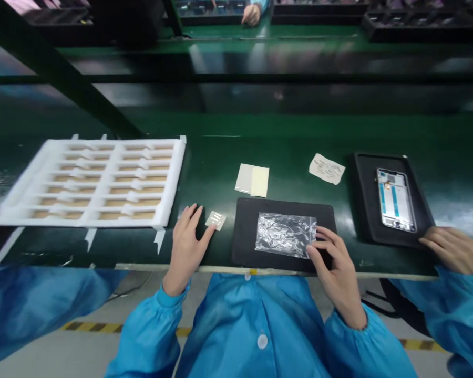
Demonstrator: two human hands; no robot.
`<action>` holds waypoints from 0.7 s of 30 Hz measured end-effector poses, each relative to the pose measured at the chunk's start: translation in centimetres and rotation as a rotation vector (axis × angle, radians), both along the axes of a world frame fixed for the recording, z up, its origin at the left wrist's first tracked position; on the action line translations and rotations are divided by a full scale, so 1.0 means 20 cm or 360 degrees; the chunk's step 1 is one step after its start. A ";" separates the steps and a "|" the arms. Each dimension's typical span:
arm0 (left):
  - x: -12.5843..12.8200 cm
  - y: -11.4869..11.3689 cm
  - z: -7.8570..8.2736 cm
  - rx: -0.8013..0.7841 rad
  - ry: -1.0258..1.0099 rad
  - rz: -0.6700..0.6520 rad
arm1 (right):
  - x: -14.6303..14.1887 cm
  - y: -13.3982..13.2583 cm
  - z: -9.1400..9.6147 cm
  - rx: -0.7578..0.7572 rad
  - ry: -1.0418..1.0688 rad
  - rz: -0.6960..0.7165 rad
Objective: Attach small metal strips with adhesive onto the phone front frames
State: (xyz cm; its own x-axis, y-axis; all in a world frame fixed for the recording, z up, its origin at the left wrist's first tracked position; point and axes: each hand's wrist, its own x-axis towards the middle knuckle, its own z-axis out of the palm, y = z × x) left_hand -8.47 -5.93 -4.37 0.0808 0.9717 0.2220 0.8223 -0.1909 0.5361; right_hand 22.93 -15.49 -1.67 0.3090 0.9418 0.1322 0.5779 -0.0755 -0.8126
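My left hand (187, 242) lies flat on the green bench with its fingers stretched out, the thumb tip touching a small pale card of parts (216, 219). My right hand (331, 260) rests on the right end of a black mat (244, 231), its fingers curled and pinching the right edge of a crinkled clear plastic bag (284, 234) that lies on the mat. Both sleeves are blue.
A white foam tray (90, 181) with rows of tan slots lies at the left. A pale sheet (252, 180) and a white backing paper (326, 168) lie behind the mat. Another person's hand (453, 248) touches a second black mat (364, 210) holding a phone frame (396, 199). A far hand (251, 14) works across the belt.
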 end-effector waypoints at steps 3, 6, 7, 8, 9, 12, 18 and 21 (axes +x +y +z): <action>0.01 0.00 -0.02 0.0008 0.0052 -0.0012 | -0.01 0.00 -0.01 0.0039 -0.0051 -0.0082; 0.04 0.01 0.00 -0.0032 -0.0079 -0.0019 | -0.01 0.01 -0.01 0.0065 -0.0078 -0.0228; 0.04 0.02 0.01 -0.0048 -0.0136 -0.0017 | -0.01 0.01 -0.01 0.0069 -0.0094 -0.0261; 0.04 0.02 0.02 -0.0067 -0.0195 -0.0013 | -0.01 0.01 0.00 0.0078 -0.0116 -0.0284; 0.04 0.03 0.03 -0.0087 -0.0260 -0.0004 | -0.02 0.02 0.00 0.0092 -0.0142 -0.0292; 0.05 0.02 0.06 -0.0177 -0.0563 0.0091 | -0.04 0.01 0.03 0.0170 -0.0196 -0.0260; 0.25 -0.10 0.24 -0.0353 -0.0978 -0.0040 | -0.19 -0.04 0.14 0.0395 -0.0076 0.0144; 0.40 -0.15 0.32 -0.0638 -0.1021 -0.0383 | -0.24 -0.03 0.18 0.0457 -0.0065 0.0294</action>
